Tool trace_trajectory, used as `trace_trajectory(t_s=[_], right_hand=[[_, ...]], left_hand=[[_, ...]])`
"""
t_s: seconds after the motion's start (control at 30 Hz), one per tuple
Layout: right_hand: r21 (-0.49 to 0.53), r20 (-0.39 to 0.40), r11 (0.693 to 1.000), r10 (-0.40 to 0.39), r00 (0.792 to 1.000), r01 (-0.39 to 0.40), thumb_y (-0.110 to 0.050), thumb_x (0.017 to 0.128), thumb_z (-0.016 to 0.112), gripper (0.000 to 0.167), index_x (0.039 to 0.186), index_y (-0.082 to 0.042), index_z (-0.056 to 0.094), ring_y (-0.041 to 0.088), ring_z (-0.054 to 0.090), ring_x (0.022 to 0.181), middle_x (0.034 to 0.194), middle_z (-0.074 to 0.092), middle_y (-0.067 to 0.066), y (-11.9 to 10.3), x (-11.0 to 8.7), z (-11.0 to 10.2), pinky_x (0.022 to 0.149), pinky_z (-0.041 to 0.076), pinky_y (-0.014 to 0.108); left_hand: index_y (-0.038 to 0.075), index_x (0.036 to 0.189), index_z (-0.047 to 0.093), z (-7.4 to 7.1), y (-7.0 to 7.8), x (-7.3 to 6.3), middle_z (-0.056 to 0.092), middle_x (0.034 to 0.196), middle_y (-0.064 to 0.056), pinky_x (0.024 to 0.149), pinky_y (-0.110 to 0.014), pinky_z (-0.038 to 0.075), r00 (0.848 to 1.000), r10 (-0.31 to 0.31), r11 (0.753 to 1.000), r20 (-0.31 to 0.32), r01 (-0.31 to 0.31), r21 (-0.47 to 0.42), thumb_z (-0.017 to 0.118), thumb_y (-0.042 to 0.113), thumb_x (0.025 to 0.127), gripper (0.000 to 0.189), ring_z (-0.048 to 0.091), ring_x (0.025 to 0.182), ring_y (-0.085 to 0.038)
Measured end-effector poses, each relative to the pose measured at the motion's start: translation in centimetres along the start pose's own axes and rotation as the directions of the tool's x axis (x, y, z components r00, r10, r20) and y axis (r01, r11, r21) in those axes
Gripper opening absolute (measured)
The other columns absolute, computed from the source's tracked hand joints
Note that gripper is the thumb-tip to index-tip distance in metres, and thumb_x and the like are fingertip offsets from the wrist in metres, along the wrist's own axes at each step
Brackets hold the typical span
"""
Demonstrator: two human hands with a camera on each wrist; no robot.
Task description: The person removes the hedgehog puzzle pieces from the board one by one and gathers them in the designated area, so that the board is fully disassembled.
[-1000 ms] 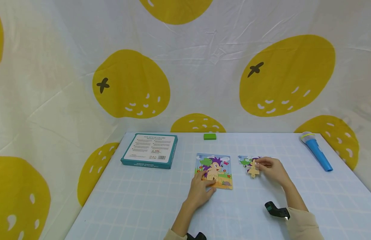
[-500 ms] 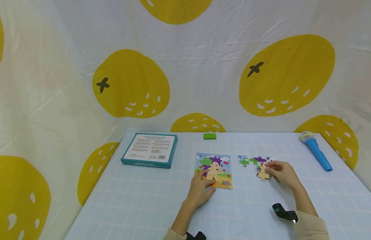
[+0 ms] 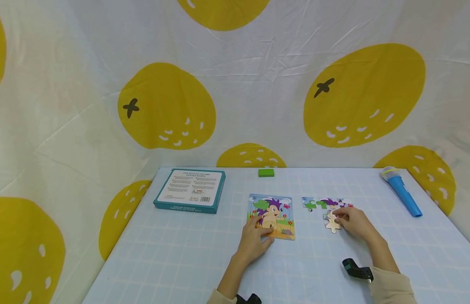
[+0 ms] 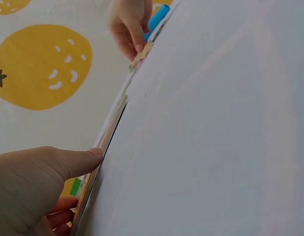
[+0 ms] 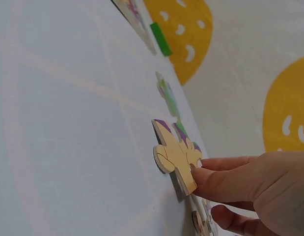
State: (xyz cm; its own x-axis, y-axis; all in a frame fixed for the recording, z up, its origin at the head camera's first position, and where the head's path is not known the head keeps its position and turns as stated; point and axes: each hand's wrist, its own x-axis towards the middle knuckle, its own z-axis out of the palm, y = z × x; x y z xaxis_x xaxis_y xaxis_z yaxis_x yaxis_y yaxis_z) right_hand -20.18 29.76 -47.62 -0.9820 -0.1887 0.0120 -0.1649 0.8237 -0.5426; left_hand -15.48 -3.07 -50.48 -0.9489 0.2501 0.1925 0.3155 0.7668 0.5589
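Note:
My left hand [image 3: 253, 240] rests on the lower left corner of a framed jigsaw puzzle [image 3: 284, 219] with a purple-haired hedgehog picture. In the left wrist view its thumb touches the board near the edge [image 4: 112, 125]. Farther right, my right hand [image 3: 354, 221] pinches a cream puzzle piece [image 3: 332, 222] with purple marks between thumb and fingers. The right wrist view shows this piece [image 5: 179, 160] tilted up at the table surface. Just beyond it lie several loose pieces, among them a blue-green one [image 3: 308, 203] and a purple one [image 3: 328, 202]; the right fingers hide some.
A teal-edged flat box [image 3: 189, 190] lies at the back left. A green block [image 3: 266, 172] sits at the rear edge, and a blue toy microphone [image 3: 402, 192] lies at the far right. Behind the table [image 3: 174, 253] hangs a fruit-patterned cloth [image 3: 257, 84].
My right hand has moved right and slightly toward me with the cream puzzle piece, then back left a little, and the piece has turned. The left hand stays on the jigsaw puzzle.

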Motion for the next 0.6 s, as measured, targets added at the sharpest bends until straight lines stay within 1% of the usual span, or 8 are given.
trace_trajectory(t_s=[0.2,0.37,0.4,0.5,0.6], right_hand=[[-0.064,-0.016,0.998,0.0,1.0,-0.001,-0.003,0.083,0.066,0.02,0.102,0.006,0.068,0.021,0.048,0.072,0.082,0.065,0.01,-0.3,0.05,0.08,0.061,0.038,0.033],[-0.097,-0.026,0.995,-0.01,1.0,0.008,-0.003,0.083,0.067,0.021,0.102,0.005,0.069,0.024,0.051,0.075,0.086,0.067,0.014,-0.24,0.15,0.21,0.065,0.04,0.043],[-0.104,-0.028,0.995,-0.014,1.0,0.011,-0.003,0.083,0.066,0.021,0.102,0.004,0.069,0.026,0.052,0.076,0.088,0.067,0.015,-0.23,0.14,0.23,0.065,0.04,0.045],[-0.121,-0.031,0.993,-0.014,0.999,0.01,-0.001,0.084,0.064,0.02,0.103,0.003,0.07,0.036,0.056,0.084,0.096,0.066,0.022,-0.19,0.07,0.29,0.068,0.041,0.052],[-0.129,-0.033,0.992,-0.014,0.999,0.009,-0.001,0.084,0.063,0.02,0.103,0.002,0.07,0.044,0.056,0.093,0.101,0.064,0.026,-0.28,-0.06,0.27,0.069,0.041,0.057]], left_hand=[[0.019,0.111,0.071,0.01,-0.06,-0.01,0.045,0.139,-0.011,0.106,-0.049,0.033,1.0,-0.004,1.0,0.003,0.004,0.004,0.071,0.028,0.083,0.03,0.038,0.129,-0.03],[0.019,0.112,0.071,0.01,-0.06,-0.01,0.044,0.14,-0.01,0.106,-0.049,0.033,1.0,-0.008,1.0,0.003,0.008,0.001,0.071,0.028,0.083,0.03,0.039,0.129,-0.029],[0.019,0.112,0.071,0.0,-0.05,-0.02,0.044,0.14,-0.01,0.106,-0.049,0.033,1.0,-0.008,1.0,0.003,0.008,0.0,0.071,0.028,0.083,0.03,0.039,0.129,-0.029],[0.019,0.112,0.071,-0.03,-0.04,-0.05,0.044,0.14,-0.01,0.106,-0.048,0.033,1.0,-0.008,1.0,0.005,0.008,-0.005,0.071,0.028,0.083,0.03,0.038,0.129,-0.029],[0.019,0.112,0.071,0.0,-0.07,-0.05,0.044,0.14,-0.01,0.105,-0.049,0.034,1.0,-0.007,1.0,0.001,0.007,-0.008,0.071,0.028,0.083,0.03,0.039,0.129,-0.029]])
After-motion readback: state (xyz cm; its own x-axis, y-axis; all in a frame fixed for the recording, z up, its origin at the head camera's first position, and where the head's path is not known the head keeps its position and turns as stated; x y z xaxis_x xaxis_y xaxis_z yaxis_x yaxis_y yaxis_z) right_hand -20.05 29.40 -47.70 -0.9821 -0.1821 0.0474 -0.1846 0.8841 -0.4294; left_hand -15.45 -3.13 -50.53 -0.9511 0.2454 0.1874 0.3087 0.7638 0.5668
